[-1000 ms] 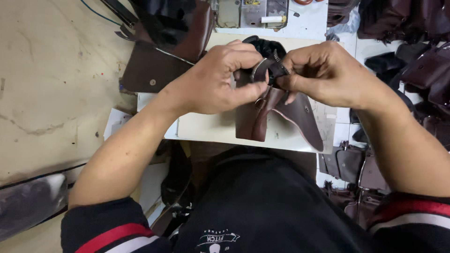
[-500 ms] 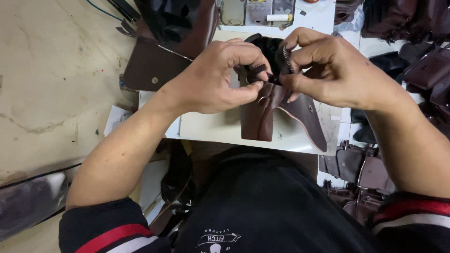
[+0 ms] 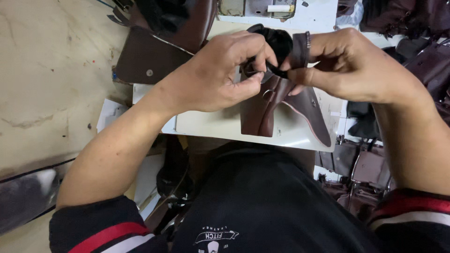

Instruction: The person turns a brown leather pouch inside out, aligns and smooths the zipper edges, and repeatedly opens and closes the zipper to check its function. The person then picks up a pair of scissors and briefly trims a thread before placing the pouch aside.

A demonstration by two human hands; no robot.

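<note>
Both hands close their grip on the same small spot: the left hand [image 3: 211,77] pinches with thumb and forefinger at the top of a brown leather piece [image 3: 276,110], and the right hand [image 3: 356,65] pinches a dark strap [image 3: 297,51] there, thumb underneath and fingers curled over it. Neither grip is open — the fingertips of the two hands nearly meet, with only the strap and a bunched black lining [image 3: 276,37] between them. A small metal ring [image 3: 266,95] shows just below the left thumb, on the leather.

The leather piece hangs down from the grips toward the person's body, its long axis running from the fingers to its lower edge, which rests on the white desk [image 3: 211,126]. It splits into two flaps; the right-hand flap has a pale edge and curves out toward the desk's near corner. So the work lies directly below and between the hands, equally near to each, while the strap end leans toward the right hand.

Beyond the hands, at the far edge of the desk, stands part of a sewing machine [image 3: 258,7]. A brown bag panel with a zipper [image 3: 154,56] lies to the left on the floor side, and more dark brown leather pieces [image 3: 412,18] are piled to the right.
</note>
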